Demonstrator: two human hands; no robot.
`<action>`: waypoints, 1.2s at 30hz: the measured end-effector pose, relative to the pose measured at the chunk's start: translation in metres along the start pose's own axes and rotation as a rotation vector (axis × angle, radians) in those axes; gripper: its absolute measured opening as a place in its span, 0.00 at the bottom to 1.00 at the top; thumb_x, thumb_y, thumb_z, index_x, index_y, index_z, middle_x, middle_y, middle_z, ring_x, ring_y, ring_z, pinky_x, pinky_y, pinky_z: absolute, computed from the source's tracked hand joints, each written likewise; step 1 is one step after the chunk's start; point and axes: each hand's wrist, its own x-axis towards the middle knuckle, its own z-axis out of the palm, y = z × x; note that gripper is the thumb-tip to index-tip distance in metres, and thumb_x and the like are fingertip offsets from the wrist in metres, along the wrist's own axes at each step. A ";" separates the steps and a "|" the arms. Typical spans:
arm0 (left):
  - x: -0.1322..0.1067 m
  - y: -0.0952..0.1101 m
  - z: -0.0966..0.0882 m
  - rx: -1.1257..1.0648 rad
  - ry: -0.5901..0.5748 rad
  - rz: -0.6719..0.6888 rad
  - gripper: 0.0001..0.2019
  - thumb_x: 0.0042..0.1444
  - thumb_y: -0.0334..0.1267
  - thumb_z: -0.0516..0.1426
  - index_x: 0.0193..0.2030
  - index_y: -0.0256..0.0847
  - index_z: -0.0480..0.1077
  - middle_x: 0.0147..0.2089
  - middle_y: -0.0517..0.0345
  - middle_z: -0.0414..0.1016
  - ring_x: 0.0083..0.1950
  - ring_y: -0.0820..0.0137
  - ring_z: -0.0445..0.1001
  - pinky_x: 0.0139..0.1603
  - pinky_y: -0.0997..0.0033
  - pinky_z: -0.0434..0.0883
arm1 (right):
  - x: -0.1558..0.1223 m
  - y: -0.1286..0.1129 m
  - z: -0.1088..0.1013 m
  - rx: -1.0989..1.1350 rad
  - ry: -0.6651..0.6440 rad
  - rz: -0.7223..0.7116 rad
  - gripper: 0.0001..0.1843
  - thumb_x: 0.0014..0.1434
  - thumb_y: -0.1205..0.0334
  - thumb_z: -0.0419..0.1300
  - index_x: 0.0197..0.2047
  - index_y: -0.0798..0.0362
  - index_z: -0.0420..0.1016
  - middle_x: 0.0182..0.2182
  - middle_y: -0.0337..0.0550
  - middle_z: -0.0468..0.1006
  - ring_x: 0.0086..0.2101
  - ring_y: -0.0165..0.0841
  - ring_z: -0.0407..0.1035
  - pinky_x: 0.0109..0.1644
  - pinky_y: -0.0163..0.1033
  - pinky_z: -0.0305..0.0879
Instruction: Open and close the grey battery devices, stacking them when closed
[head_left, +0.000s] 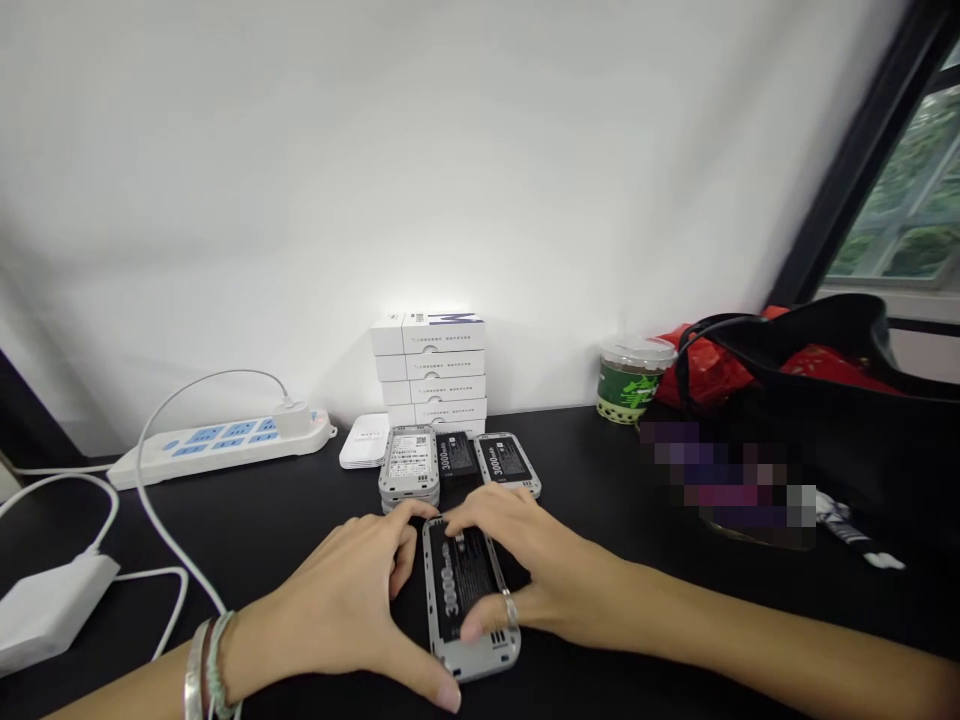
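Observation:
On the black table in front of me lies a silver rounded handheld device (481, 658) with its back off. A black battery (466, 575) marked 3000mAh sits in it. My left hand (341, 590) spans the device's left side, index finger at the top corner and thumb at the lower edge. From the right, my right hand (536, 555) has its fingertips at the battery's upper end and its thumb near the lower end. Behind are a stack of similar open devices (409, 460), a loose battery (457, 458) and another device with a battery (508, 460).
Several white boxes (431, 365) are stacked against the wall, beside white covers (365, 442). To the left lie a power strip (225, 445), cables and a white adapter (56, 610). At right are a lidded drink cup (630, 380) and a black bag (817, 370).

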 end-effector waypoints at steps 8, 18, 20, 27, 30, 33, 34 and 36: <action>0.001 0.001 -0.003 -0.021 -0.026 0.060 0.50 0.27 0.67 0.70 0.55 0.43 0.62 0.28 0.70 0.64 0.30 0.67 0.66 0.33 0.69 0.62 | -0.012 -0.026 -0.002 -0.172 -0.204 0.056 0.48 0.58 0.41 0.63 0.72 0.56 0.52 0.69 0.58 0.56 0.68 0.53 0.46 0.71 0.58 0.37; -0.012 0.005 -0.017 -0.062 -0.116 0.044 0.38 0.30 0.62 0.71 0.42 0.44 0.62 0.34 0.66 0.66 0.31 0.70 0.66 0.31 0.72 0.64 | -0.008 -0.019 -0.058 0.042 0.019 0.297 0.51 0.33 0.51 0.77 0.58 0.47 0.59 0.52 0.46 0.68 0.52 0.47 0.65 0.57 0.52 0.64; -0.015 0.008 -0.019 -0.045 -0.139 0.037 0.34 0.32 0.62 0.71 0.37 0.44 0.62 0.33 0.66 0.66 0.31 0.70 0.65 0.30 0.72 0.62 | -0.011 0.001 -0.086 0.029 0.050 0.233 0.46 0.38 0.54 0.76 0.56 0.48 0.57 0.53 0.46 0.68 0.53 0.44 0.66 0.58 0.48 0.63; -0.016 0.013 -0.022 -0.015 -0.166 0.075 0.30 0.34 0.60 0.71 0.32 0.44 0.62 0.29 0.67 0.65 0.33 0.68 0.65 0.31 0.72 0.60 | -0.010 0.064 -0.117 -0.128 -0.007 0.365 0.40 0.39 0.57 0.74 0.52 0.51 0.58 0.55 0.52 0.68 0.55 0.47 0.66 0.58 0.48 0.65; -0.015 0.013 -0.021 -0.013 -0.163 0.066 0.29 0.34 0.59 0.72 0.32 0.44 0.63 0.30 0.67 0.65 0.34 0.67 0.65 0.31 0.72 0.59 | -0.005 0.067 -0.110 -0.117 -0.040 0.355 0.39 0.38 0.58 0.73 0.51 0.51 0.59 0.54 0.50 0.68 0.53 0.46 0.67 0.57 0.47 0.66; -0.013 0.013 -0.021 -0.006 -0.169 0.069 0.28 0.35 0.56 0.73 0.31 0.44 0.63 0.32 0.66 0.66 0.34 0.68 0.65 0.32 0.72 0.59 | 0.001 0.069 -0.108 -0.106 -0.071 0.349 0.40 0.37 0.58 0.73 0.51 0.51 0.58 0.53 0.50 0.68 0.52 0.44 0.68 0.55 0.45 0.67; -0.013 0.014 -0.021 -0.005 -0.174 0.071 0.28 0.35 0.55 0.73 0.31 0.44 0.63 0.32 0.66 0.66 0.34 0.68 0.65 0.32 0.72 0.59 | 0.002 0.071 -0.108 -0.102 -0.079 0.347 0.39 0.37 0.59 0.73 0.51 0.51 0.59 0.53 0.50 0.69 0.51 0.44 0.68 0.54 0.45 0.67; -0.013 0.015 -0.020 -0.005 -0.175 0.077 0.28 0.34 0.56 0.73 0.30 0.43 0.64 0.33 0.66 0.67 0.34 0.69 0.65 0.32 0.72 0.59 | 0.004 0.075 -0.108 -0.092 -0.088 0.339 0.38 0.38 0.58 0.73 0.51 0.51 0.60 0.52 0.49 0.70 0.51 0.43 0.69 0.54 0.44 0.67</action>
